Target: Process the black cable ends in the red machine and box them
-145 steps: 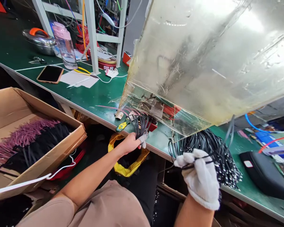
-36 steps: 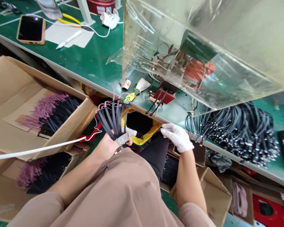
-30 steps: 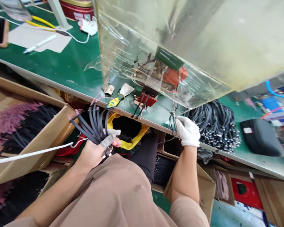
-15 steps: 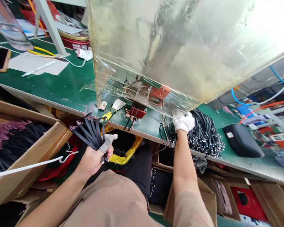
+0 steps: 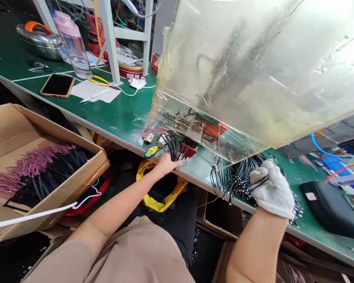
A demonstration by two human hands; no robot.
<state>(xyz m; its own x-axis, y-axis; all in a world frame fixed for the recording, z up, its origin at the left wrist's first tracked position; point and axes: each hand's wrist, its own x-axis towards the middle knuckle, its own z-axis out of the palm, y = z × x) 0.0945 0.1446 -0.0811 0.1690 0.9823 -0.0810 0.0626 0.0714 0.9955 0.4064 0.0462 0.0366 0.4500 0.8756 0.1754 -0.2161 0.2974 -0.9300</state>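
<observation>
My left hand (image 5: 166,164), fingertips partly covered in grey-white, is closed round a bunch of flat black cords (image 5: 173,144) at the bench edge. The cords' pink ends fan out to the left. Just right of this hand is a small red machine part (image 5: 189,149) under a clear cover, and a yellow-green handled tool (image 5: 153,150) lies beside its wrist. My right hand (image 5: 271,188) wears a white glove. Its fingers are curled round a thin black cord (image 5: 261,183), above a pile of black cords with silvery tips (image 5: 238,179).
A large clouded plastic cover (image 5: 224,70) overhangs the bench (image 5: 118,118). An open carton (image 5: 88,147) at left holds pink-ended black cords. A yellow-rimmed bag (image 5: 161,207) hangs below the edge. A phone (image 5: 58,85), a water bottle (image 5: 76,53) and a black case (image 5: 332,210) are on the bench.
My left hand has carried its bunch rightward to the red machine part. My right hand has lifted from the pile, moving right and nearer me, with a black cord in its fingers. The view has shifted left.
</observation>
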